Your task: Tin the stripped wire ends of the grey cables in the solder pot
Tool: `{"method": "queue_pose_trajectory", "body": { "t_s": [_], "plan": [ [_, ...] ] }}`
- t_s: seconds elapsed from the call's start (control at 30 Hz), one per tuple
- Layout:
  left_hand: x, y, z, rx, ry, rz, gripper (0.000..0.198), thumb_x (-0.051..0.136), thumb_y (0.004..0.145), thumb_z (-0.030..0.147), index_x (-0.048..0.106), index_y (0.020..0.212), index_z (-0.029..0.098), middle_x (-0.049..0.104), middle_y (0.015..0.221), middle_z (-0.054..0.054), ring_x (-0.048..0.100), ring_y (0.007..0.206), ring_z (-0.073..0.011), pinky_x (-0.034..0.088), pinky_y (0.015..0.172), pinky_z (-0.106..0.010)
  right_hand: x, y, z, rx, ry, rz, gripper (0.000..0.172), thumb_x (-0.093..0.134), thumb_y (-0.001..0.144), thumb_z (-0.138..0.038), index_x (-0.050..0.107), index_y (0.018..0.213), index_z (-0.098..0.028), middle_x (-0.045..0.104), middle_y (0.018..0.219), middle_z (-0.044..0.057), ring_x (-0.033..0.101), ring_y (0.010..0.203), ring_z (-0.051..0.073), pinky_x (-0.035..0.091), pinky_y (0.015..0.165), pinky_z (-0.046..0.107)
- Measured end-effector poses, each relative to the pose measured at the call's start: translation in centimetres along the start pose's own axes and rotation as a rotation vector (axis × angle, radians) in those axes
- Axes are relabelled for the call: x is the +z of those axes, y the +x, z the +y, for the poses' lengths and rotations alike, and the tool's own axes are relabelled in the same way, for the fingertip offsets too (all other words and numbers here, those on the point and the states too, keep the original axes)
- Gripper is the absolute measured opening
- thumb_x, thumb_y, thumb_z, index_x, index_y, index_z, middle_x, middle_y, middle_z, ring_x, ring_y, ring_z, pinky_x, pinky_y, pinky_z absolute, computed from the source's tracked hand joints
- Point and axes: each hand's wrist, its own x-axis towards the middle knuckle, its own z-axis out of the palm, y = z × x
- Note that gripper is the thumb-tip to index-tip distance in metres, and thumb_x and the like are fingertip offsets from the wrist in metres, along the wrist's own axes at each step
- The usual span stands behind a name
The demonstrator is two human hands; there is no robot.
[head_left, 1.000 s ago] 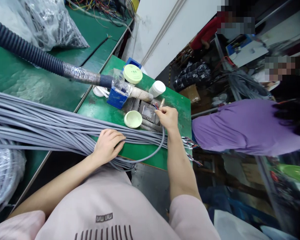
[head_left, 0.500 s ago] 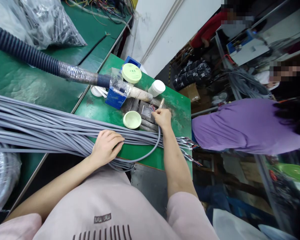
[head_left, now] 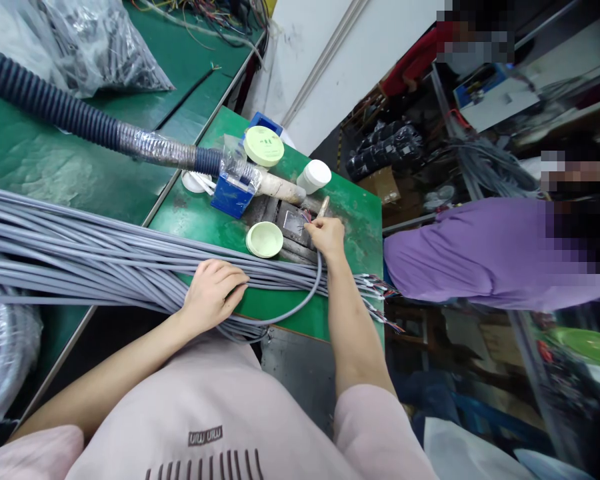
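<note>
My right hand (head_left: 326, 237) is closed in a pinch on the end of a grey cable (head_left: 307, 300), whose thin coloured wires (head_left: 306, 217) stick out past the fingertips. These wires are at the edge of a small square pot with a shiny silvery surface (head_left: 294, 224), seemingly a solder pot. From that hand the cable bends down and left in a loop. My left hand (head_left: 215, 290) rests on a thick bundle of grey cables (head_left: 125, 257), its fingers laid along them and the thumb lower. The bundle's stripped ends (head_left: 380, 288) show coloured wires at right.
Left of the pot sits a pale green round tub (head_left: 264, 240). Behind are a green lid (head_left: 264, 147), a white jar (head_left: 314, 177) and a blue block (head_left: 231, 195) under a taped suction hose (head_left: 155, 147). A person in a purple top (head_left: 475, 253) is at right.
My right hand has shifted very slightly to the right with the cable end. My left hand and the bundle look unchanged.
</note>
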Motion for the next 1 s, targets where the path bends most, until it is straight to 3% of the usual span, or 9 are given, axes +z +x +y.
{"method": "queue_pose_trajectory", "body": {
  "t_s": [0.2,0.3,0.4,0.53,0.67,0.77,0.9,1.0],
  "plan": [
    [0.2,0.0,-0.1,0.023,0.029,0.017,0.014,0.057,0.087,0.022,0.064,0.099,0.02,0.073,0.096,-0.004,0.061,0.092,-0.0191,0.04,0.086,-0.038,0.2,0.0,-0.1,-0.003,0.03,-0.002,0.021,0.059,0.066,-0.032,0.071,0.06,-0.015,0.063,0.057,0.004,0.056,0.06,0.017,0.035,0.058,0.027],
    [0.1,-0.1,-0.2,0.007,0.016,0.019,0.015,0.057,0.087,0.022,0.064,0.1,0.02,0.073,0.098,-0.005,0.061,0.092,-0.0198,0.041,0.085,-0.038,-1.3,-1.0,-0.4,-0.025,0.128,0.019,0.024,0.057,0.068,-0.034,0.066,0.055,-0.015,0.056,0.052,0.0,0.051,0.056,0.015,0.033,0.056,0.026],
    [0.0,-0.1,-0.1,-0.022,-0.066,0.045,0.015,0.058,0.087,0.02,0.066,0.099,0.021,0.073,0.096,-0.005,0.062,0.091,-0.0199,0.042,0.083,-0.038,-3.5,-3.4,-1.4,-0.064,0.41,0.034,0.027,0.06,0.068,-0.038,0.06,0.052,-0.016,0.046,0.048,-0.003,0.043,0.051,0.012,0.031,0.053,0.026],
    [0.2,0.5,0.8,-0.117,-0.408,0.147,0.011,0.06,0.085,0.02,0.069,0.09,0.021,0.073,0.087,-0.005,0.063,0.083,-0.0176,0.046,0.08,-0.036,-5.8,-8.1,-4.0,-0.062,0.769,-0.046,0.026,0.065,0.068,-0.034,0.055,0.052,-0.017,0.042,0.048,-0.005,0.035,0.048,0.009,0.029,0.052,0.025],
    [1.7,2.0,2.6,-0.475,-0.984,0.156,0.019,0.071,0.075,0.028,0.07,0.091,0.019,0.071,0.084,-0.005,0.064,0.079,-0.017,0.05,0.074,-0.032,-6.4,-12.2,-6.7,-0.064,0.93,-0.141,0.029,0.067,0.07,-0.033,0.054,0.049,-0.018,0.042,0.049,-0.005,0.036,0.049,0.009,0.03,0.051,0.025],
    [3.0,3.0,3.9,-0.63,-1.353,0.165,0.031,0.08,0.064,0.028,0.07,0.092,0.02,0.07,0.084,-0.002,0.064,0.081,-0.0156,0.049,0.076,-0.03,-6.2,-13.9,-8.0,-0.081,0.968,-0.18,0.029,0.067,0.071,-0.031,0.055,0.047,-0.018,0.044,0.05,-0.004,0.038,0.05,0.009,0.032,0.052,0.025],
    [3.7,3.7,5.1,-0.671,-1.53,0.285,0.02,0.083,0.06,0.028,0.071,0.075,0.02,0.066,0.077,0.002,0.057,0.07,-0.0094,0.046,0.068,-0.024,-6.1,-14.8,-8.7,-0.091,1.018,-0.201,0.026,0.066,0.072,-0.028,0.058,0.049,-0.019,0.047,0.051,-0.004,0.041,0.051,0.009,0.036,0.053,0.025],
    [3.3,3.9,5.3,-0.717,-1.604,0.295,0.022,0.084,0.058,0.031,0.07,0.068,0.018,0.063,0.072,0.002,0.053,0.065,-0.008,0.043,0.063,-0.022,-5.9,-15.4,-8.3,-0.091,1.045,-0.211,0.014,0.067,0.072,-0.028,0.066,0.061,-0.02,0.052,0.053,-0.004,0.044,0.049,0.009,0.036,0.049,0.024]
  ]
}}
